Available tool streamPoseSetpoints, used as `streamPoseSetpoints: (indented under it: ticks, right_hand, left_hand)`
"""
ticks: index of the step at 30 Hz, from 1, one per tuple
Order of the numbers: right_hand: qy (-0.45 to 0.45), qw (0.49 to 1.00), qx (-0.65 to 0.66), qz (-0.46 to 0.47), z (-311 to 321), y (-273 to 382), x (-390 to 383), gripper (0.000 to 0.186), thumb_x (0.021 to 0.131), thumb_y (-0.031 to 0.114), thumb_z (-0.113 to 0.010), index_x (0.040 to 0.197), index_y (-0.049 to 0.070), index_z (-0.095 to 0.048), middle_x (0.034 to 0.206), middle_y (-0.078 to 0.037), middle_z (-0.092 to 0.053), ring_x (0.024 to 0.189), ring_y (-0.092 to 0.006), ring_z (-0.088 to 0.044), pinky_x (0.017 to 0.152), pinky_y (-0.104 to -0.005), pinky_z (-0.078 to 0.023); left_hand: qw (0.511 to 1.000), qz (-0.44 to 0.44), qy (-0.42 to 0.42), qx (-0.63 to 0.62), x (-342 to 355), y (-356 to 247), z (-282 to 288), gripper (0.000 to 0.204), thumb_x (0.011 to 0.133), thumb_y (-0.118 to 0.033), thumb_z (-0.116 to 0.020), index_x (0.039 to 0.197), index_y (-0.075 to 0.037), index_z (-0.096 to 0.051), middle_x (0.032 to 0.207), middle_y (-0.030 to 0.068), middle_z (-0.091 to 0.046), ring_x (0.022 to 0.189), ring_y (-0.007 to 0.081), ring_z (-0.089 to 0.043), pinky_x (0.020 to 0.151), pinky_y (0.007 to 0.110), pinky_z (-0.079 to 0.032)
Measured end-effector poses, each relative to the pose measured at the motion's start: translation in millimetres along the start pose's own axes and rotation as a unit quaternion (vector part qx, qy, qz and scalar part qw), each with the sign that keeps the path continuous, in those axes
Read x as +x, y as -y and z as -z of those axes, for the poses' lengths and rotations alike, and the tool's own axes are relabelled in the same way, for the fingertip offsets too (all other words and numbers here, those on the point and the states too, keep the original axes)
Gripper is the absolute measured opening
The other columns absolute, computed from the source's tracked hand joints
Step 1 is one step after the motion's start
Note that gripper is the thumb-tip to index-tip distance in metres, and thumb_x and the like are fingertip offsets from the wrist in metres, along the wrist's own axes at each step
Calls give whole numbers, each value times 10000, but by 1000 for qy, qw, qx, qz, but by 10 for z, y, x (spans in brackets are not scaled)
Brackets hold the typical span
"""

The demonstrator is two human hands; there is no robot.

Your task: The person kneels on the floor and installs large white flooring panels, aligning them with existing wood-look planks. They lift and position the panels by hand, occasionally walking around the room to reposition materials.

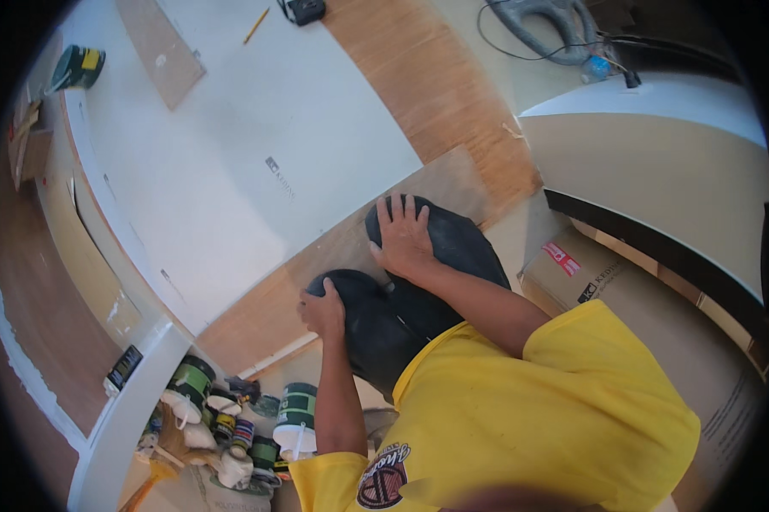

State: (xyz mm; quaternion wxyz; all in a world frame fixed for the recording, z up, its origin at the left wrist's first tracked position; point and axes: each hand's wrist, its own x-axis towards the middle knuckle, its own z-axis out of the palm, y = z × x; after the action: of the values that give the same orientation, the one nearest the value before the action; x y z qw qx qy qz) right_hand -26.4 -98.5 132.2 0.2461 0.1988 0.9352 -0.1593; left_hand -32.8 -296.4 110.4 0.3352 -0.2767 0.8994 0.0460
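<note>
My right hand [404, 239] lies on my right knee with its fingers spread over the black trousers [461, 247]. On the outer side of my left knee rests my left hand [323, 311], its thumb apart from the lightly bent fingers. Neither hand holds anything. Both knees are bent at the near edge of a large white sheet [231, 136] with small dark print on it. Bare brown wood [256, 328] shows along that edge. Far off on the sheet lie a yellow pencil [256, 26], a small black device [303, 10] and a thin brown board strip [158, 51].
Green-labelled tubs [296, 405], cans and a broom [158, 469] crowd the lower left. A dark green bucket [79, 66] stands at the far left. On the right are a long cardboard box [649, 341] and a pale panel [657, 162]. A grey ring-shaped object [546, 26] lies top right.
</note>
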Motion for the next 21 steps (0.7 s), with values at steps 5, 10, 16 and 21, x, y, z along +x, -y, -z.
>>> streamPoseSetpoints:
  ticks: [5,10,16,21]
  right_hand:
    - [25,1000,-8,5,9,23,71,815,832,417,-640,1446,3,-299,1469,-251,-303,1359,-428,-279,1066,-625,-251]
    - [48,999,-23,-8,-4,74,144,815,828,420,-638,1449,14,-301,1478,-241,-286,1363,-418,-268,1077,-603,-244]
    - [93,994,-41,-44,74,208,310,839,801,436,-659,1446,26,-312,1462,-233,-312,1357,-394,-289,1085,-555,-253]
    - [93,992,-84,-31,46,338,410,852,773,413,-706,1439,38,-329,1427,-257,-364,1318,-419,-356,1073,-531,-292]
  left_hand:
    - [1000,-14,12,4,84,-39,30,739,858,-505,-570,1384,-16,-397,1388,266,-390,1252,431,-423,1013,546,-364]
    - [999,-16,35,16,176,-96,50,747,851,-496,-581,1381,-3,-396,1381,272,-395,1271,430,-397,1024,543,-349]
    - [996,-11,75,56,323,-204,86,720,843,-507,-571,1340,-4,-438,1349,259,-432,1245,431,-413,999,540,-363]
    - [994,1,101,38,426,-149,179,643,841,-505,-579,1262,-26,-502,1311,216,-462,1232,419,-406,988,573,-331]
